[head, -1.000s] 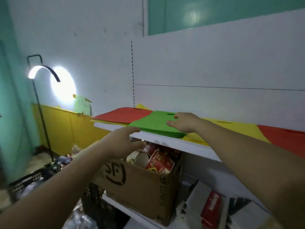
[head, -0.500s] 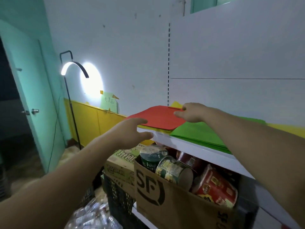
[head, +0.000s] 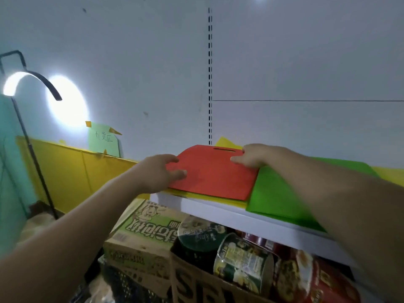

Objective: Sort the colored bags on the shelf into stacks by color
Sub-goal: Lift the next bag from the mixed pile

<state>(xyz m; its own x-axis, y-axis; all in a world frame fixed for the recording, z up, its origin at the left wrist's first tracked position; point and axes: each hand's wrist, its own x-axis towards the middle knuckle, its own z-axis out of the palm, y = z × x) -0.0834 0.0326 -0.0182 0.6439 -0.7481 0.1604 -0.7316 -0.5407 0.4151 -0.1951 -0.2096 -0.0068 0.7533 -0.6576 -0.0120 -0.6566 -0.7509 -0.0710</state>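
Lit lamp (head: 32, 82) stands at far left. Left hand (head: 157, 171) grips the red bag (head: 214, 173) at its left edge, thumb on top. The bag lies flat atop yellow bags (head: 207, 196) on the white shelf (head: 218, 209). Right hand (head: 255, 156) rests on its far right corner, fingers bent; whether it grasps cannot be told. Green bags (head: 279, 193) adjoin on the right.

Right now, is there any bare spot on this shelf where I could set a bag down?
Hardly. Only a thin white strip of shelf shows, along the front edge before the yellow bags and green bags. The red bag covers the left end; the box underneath is packed with cups.
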